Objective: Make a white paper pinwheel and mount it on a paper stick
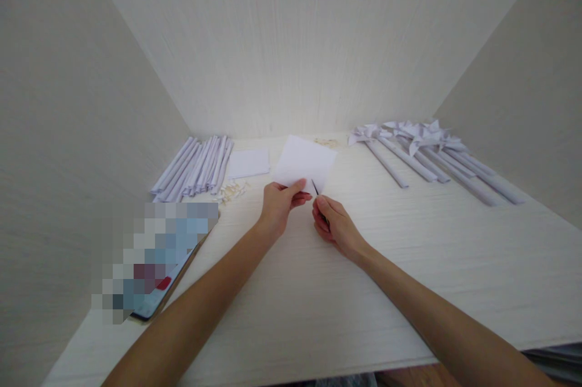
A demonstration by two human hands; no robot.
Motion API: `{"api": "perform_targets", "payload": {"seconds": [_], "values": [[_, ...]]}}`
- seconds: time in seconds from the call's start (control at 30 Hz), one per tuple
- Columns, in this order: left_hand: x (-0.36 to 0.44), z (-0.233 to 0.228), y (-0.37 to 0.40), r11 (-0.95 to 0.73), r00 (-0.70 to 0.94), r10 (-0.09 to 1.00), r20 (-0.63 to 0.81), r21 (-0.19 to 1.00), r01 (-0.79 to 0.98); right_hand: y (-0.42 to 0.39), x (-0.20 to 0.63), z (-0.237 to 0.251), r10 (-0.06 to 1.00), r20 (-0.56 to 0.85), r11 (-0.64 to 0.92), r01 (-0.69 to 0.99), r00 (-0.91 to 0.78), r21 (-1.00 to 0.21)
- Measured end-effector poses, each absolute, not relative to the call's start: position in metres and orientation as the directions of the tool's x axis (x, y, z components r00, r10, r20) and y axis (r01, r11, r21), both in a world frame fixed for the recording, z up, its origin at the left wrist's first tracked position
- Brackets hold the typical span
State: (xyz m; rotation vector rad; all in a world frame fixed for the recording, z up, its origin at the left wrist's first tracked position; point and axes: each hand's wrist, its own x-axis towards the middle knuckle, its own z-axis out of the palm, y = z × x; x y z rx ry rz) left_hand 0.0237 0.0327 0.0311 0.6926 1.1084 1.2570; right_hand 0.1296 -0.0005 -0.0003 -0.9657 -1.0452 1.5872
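My left hand (278, 205) pinches the near edge of a white square sheet of paper (305, 161), holding it raised and tilted over the desk. My right hand (335, 223) is closed around a thin dark pointed tool (314, 187), probably small scissors; its tip touches the paper's near edge right next to my left thumb. Most of the tool is hidden inside my fist.
Rolled white paper sticks (195, 167) lie in a pile at the back left, beside a flat stack of white sheets (248, 164) and small paper scraps (231, 191). Finished paper pinwheels on sticks (427, 150) lie at the back right. A phone (157, 302) rests at the left. Walls enclose the desk (318, 302).
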Motion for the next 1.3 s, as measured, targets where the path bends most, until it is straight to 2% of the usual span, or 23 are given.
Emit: {"api": "perform_targets", "payload": {"seconds": [0.4,0.57,0.8,1.3], "values": [[0.0217,0.0332,0.0361,0.342,0.021,0.928,-0.371,0.831,-0.439,-0.0003,0.1299,-0.0001,0.969,-0.097,-0.158,-0.276,-0.225,-0.948],[0.0218,0.0307,0.0353,0.267,0.0,0.956,-0.293,0.872,-0.409,-0.0004,0.1295,0.0007,0.97,-0.105,-0.165,-0.278,-0.219,-0.946],[0.0223,0.0268,0.0326,0.08,-0.081,0.992,-0.101,0.969,-0.233,-0.0011,0.1302,0.0003,0.974,-0.108,-0.163,-0.285,-0.199,-0.944],[0.0228,0.0252,0.0318,0.056,-0.089,0.993,-0.077,0.976,-0.21,-0.0009,0.1305,0.0003,0.974,-0.101,-0.158,-0.292,-0.203,-0.943]]}}
